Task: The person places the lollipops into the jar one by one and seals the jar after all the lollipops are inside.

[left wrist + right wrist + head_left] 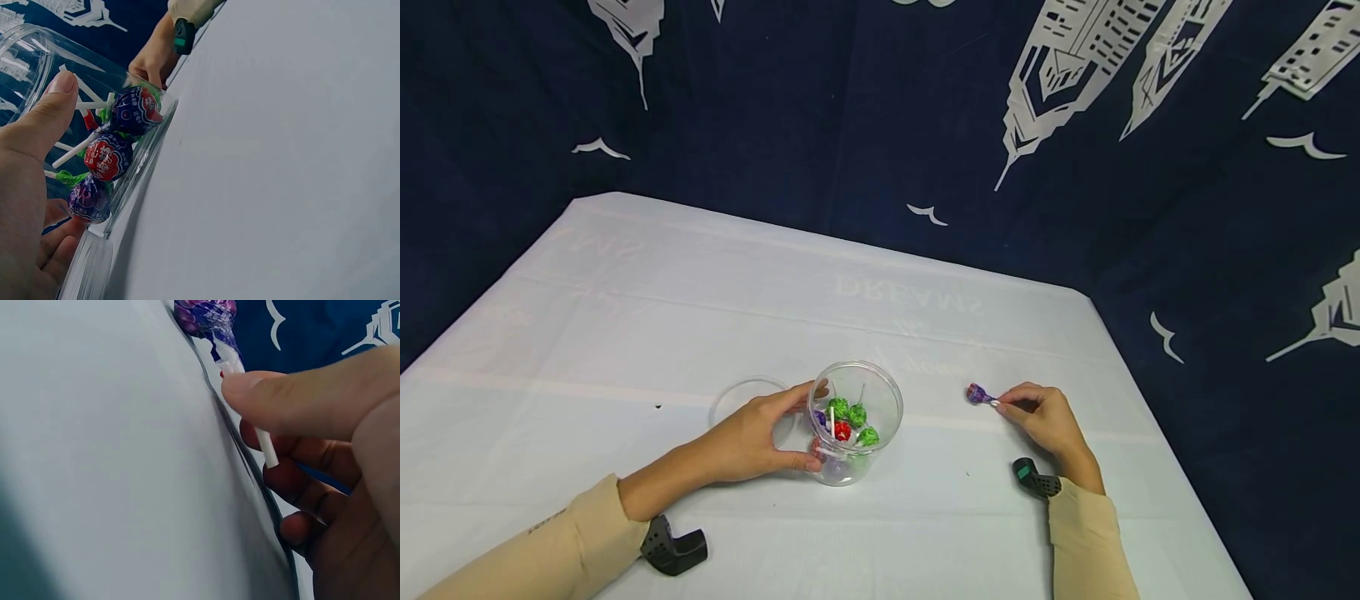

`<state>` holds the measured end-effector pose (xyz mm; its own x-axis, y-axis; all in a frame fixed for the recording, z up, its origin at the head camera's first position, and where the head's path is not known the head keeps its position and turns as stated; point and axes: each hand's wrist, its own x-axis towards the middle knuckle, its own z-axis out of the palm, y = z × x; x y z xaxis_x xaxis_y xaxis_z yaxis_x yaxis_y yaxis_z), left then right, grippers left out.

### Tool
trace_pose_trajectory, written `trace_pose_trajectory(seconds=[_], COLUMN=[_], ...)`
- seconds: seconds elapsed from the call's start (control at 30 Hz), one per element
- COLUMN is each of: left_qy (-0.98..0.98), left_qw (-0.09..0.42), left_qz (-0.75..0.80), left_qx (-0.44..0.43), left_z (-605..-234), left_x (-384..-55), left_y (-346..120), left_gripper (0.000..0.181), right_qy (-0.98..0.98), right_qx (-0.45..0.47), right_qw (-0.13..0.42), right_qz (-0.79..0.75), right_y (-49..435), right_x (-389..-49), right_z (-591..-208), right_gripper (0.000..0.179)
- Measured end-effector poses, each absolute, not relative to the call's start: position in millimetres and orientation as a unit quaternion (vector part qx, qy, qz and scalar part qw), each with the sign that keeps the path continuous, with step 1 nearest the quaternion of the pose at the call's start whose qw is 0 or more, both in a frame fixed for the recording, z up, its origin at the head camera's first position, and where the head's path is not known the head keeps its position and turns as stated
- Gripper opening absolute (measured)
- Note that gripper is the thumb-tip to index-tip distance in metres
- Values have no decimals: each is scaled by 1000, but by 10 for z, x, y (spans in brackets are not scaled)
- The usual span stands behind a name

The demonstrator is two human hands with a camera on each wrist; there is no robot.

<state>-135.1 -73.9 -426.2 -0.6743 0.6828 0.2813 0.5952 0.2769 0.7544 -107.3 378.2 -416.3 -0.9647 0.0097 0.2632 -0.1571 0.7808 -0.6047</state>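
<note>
My left hand (pixel 745 439) grips a clear plastic jar (pixel 842 477) from its left side, thumb on the near wall. Inside the jar lie several wrapped lollipops: green-wrapped ones (pixel 857 415), a red one (pixel 842 431) and, in the left wrist view, dark purple-blue ones (pixel 89 199) against the wall. Away to the right, my right hand (pixel 1051 423) pinches a purple-wrapped lollipop (pixel 976 393) by its white stick (pixel 269 450) between thumb and fingers. Its wrapped head points left, close to the table surface; whether it touches the cloth I cannot tell.
A clear round lid (pixel 712 410) lies on the white-covered table (pixel 625 350), partly behind my left hand. A small dark speck (pixel 658 407) is farther left. Behind the table hangs a dark blue curtain (pixel 790 125) with white building prints.
</note>
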Motion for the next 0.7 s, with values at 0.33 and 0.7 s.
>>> trace_pose_trajectory(seconds=[0.33,0.7], left_qy=[798,800], left_qw=[50,44], left_qz=[448,444], left_qx=[400,401], left_z=[-4265,-4267], left_x=[-1349,-1354], left_y=[-745,-740], left_gripper=[97,96], right_qy=[-926,-920], right_qx=[41,17], right_qw=[122,129], right_qz=[356,370], right_y=[3561,3697], right_x=[-975,-1067], right_z=[-3955,-4142], right_gripper=[6,5])
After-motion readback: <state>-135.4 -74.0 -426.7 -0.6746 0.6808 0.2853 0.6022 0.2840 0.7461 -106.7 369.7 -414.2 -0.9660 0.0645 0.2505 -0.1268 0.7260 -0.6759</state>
